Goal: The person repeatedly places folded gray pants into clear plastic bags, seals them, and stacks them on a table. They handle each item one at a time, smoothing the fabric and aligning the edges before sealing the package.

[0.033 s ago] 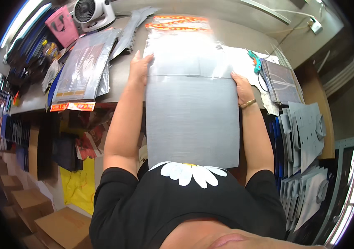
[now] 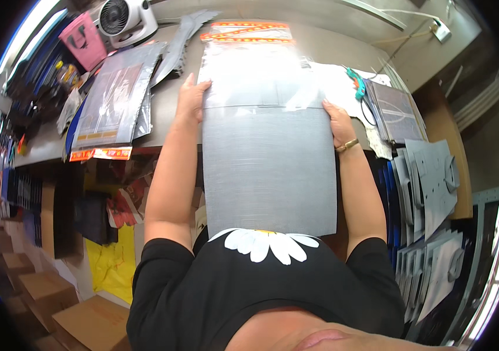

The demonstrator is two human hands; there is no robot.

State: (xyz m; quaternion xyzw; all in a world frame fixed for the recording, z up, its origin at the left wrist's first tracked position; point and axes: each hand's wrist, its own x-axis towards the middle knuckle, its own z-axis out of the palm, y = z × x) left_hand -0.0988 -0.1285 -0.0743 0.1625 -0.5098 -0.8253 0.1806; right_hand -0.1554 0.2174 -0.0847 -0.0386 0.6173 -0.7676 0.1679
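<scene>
A flat grey folded garment stretches from my chest up onto the table. Its far part lies inside a clear plastic bag with orange-red bands across its far end. My left hand grips the left edge near the bag's mouth, thumb on top. At the right edge, slightly nearer to me, my right hand pinches the bag and garment, its thumb on top and its other fingers mostly hidden beneath. Glare whitens much of the plastic.
Bagged garments are stacked at left on the table, near a fan and a pink bag. Teal-handled snips lie at right beside more packed pieces. Folded grey shirts fill the shelf below; cardboard boxes stand lower left.
</scene>
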